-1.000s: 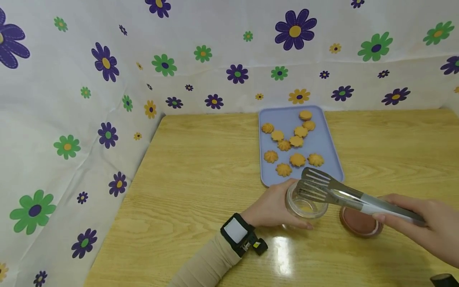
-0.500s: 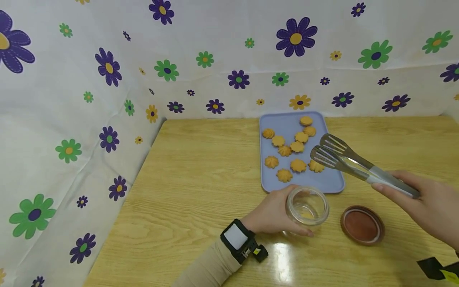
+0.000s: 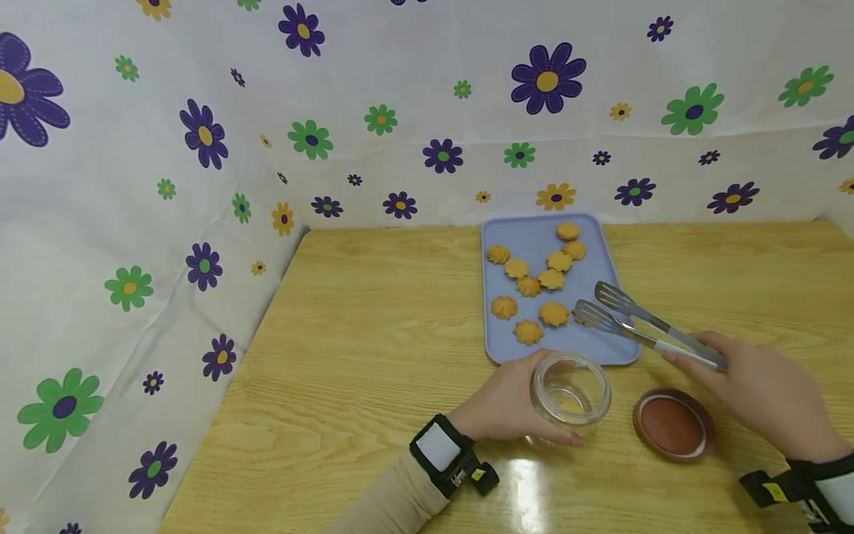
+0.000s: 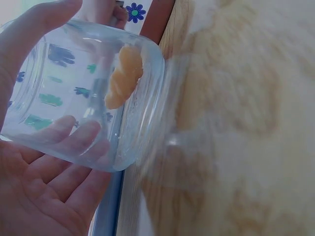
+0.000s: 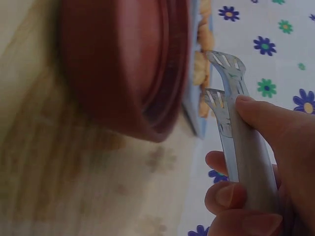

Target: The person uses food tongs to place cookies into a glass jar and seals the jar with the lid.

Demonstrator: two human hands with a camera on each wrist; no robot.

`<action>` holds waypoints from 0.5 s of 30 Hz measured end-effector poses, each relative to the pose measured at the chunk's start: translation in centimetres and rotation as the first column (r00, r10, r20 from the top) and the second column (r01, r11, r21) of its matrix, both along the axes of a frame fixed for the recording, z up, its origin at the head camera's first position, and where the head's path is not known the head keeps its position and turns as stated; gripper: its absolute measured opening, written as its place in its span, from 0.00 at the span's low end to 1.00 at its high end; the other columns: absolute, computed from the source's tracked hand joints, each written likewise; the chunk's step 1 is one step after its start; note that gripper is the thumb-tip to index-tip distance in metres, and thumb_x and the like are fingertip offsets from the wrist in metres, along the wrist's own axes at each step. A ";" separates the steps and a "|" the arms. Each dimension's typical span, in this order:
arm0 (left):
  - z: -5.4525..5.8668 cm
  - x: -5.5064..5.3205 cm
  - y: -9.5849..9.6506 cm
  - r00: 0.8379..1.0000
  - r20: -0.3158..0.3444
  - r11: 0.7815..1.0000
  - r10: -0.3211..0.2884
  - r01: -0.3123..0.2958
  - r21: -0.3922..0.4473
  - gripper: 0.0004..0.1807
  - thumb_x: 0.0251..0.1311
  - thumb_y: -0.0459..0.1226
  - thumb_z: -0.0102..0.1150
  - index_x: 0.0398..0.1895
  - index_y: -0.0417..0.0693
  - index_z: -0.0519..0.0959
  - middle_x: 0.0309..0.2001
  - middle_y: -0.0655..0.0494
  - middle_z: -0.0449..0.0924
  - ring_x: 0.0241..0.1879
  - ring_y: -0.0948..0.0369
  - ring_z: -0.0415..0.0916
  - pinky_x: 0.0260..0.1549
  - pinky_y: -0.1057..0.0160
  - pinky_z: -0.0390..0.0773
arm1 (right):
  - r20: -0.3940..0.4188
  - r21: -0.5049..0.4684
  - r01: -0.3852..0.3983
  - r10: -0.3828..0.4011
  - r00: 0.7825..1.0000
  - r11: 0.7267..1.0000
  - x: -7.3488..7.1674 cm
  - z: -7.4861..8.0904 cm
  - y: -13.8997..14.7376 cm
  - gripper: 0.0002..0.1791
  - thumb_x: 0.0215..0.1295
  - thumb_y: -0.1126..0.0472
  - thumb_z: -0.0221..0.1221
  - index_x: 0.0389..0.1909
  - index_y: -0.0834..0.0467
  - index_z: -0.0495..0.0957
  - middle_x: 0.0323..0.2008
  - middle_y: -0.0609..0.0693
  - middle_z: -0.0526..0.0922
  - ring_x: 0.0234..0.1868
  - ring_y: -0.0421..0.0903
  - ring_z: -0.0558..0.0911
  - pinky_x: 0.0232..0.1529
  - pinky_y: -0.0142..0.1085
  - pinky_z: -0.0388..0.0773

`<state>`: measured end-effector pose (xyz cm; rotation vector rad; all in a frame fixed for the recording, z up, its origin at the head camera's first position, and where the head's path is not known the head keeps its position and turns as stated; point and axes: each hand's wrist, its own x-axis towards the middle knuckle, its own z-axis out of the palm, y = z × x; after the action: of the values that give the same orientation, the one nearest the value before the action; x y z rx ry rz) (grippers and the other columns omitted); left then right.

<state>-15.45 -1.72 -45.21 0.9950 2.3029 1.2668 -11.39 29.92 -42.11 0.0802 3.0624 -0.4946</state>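
My left hand (image 3: pixel 510 400) grips a clear glass jar (image 3: pixel 571 389), its mouth uncovered, upright on the table in front of the tray. One cookie (image 4: pixel 125 77) lies at the jar's bottom, seen through the glass in the left wrist view. In my right hand (image 3: pixel 760 386) I hold metal tongs (image 3: pixel 667 331) with slotted ends spread apart. Those ends hover by the right edge of the blue tray (image 3: pixel 603 356), where they partly cover a cookie (image 3: pixel 582 317). Several more golden cookies, such as a front one (image 3: pixel 528 332), lie on the tray.
A reddish-brown round lid (image 3: pixel 674 424) lies on the wooden table (image 3: pixel 373 319), right of the jar and below the tongs. Behind the tray and along the left side hangs a white flowered cloth (image 3: pixel 394 81).
The tongs left the jar's mouth, rose to the right with spread ends, then came lower over the tray's right edge. My left hand keeps its hold on the jar.
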 end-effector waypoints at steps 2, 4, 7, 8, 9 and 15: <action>-0.1 0.0 0.0 1.000 0.003 1.000 -0.003 0.003 0.006 0.51 0.35 0.53 0.85 0.68 0.58 0.71 0.60 0.63 0.80 0.59 0.70 0.75 0.61 0.69 0.75 | 0.026 0.008 0.009 -0.009 1.000 1.000 0.0 -0.4 0.0 0.50 0.66 0.26 0.50 0.61 0.71 0.76 0.22 0.55 0.77 0.19 0.49 0.71 0.13 0.39 0.59; -0.1 0.0 0.0 1.000 0.008 1.000 -0.007 0.007 0.014 0.51 0.36 0.52 0.84 0.68 0.58 0.71 0.60 0.62 0.80 0.59 0.70 0.75 0.60 0.68 0.75 | 0.046 0.006 0.019 -0.019 0.999 1.000 0.0 -0.8 0.0 0.51 0.65 0.24 0.49 0.61 0.70 0.76 0.23 0.56 0.78 0.20 0.50 0.71 0.13 0.39 0.60; -0.1 0.0 0.0 1.000 0.011 1.000 -0.009 0.008 0.020 0.51 0.36 0.52 0.84 0.69 0.59 0.71 0.60 0.63 0.80 0.59 0.69 0.75 0.61 0.68 0.75 | 0.056 0.004 0.024 -0.024 0.998 1.000 0.0 -1.1 0.0 0.51 0.65 0.24 0.48 0.61 0.68 0.76 0.25 0.57 0.79 0.21 0.50 0.72 0.14 0.39 0.60; -0.1 0.0 0.0 1.000 0.012 1.000 -0.007 0.007 0.019 0.51 0.36 0.53 0.84 0.69 0.59 0.71 0.60 0.63 0.80 0.59 0.69 0.75 0.60 0.68 0.75 | 0.054 0.003 0.022 -0.022 0.998 1.000 0.0 -1.2 -0.1 0.50 0.65 0.24 0.48 0.61 0.68 0.76 0.26 0.58 0.79 0.22 0.51 0.72 0.14 0.39 0.61; -0.1 0.0 0.0 1.000 0.013 1.000 -0.006 0.006 0.019 0.51 0.36 0.53 0.84 0.69 0.59 0.71 0.60 0.63 0.80 0.59 0.69 0.75 0.60 0.67 0.75 | 0.054 0.005 0.020 -0.020 0.998 1.000 0.0 -1.2 -0.1 0.51 0.65 0.23 0.48 0.61 0.68 0.76 0.26 0.59 0.80 0.22 0.51 0.72 0.14 0.39 0.61; -0.2 0.1 0.0 1.000 0.018 1.000 0.003 -0.004 0.013 0.50 0.36 0.54 0.84 0.68 0.59 0.71 0.59 0.64 0.80 0.59 0.69 0.75 0.60 0.67 0.76 | 0.044 -0.002 0.008 -0.008 0.999 1.000 0.0 -1.5 -0.3 0.49 0.66 0.24 0.48 0.59 0.68 0.78 0.30 0.63 0.84 0.23 0.51 0.75 0.14 0.40 0.65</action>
<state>-15.31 -1.74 -45.38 0.9805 2.2866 1.2887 -11.38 29.64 -43.61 0.1025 3.0196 -0.4905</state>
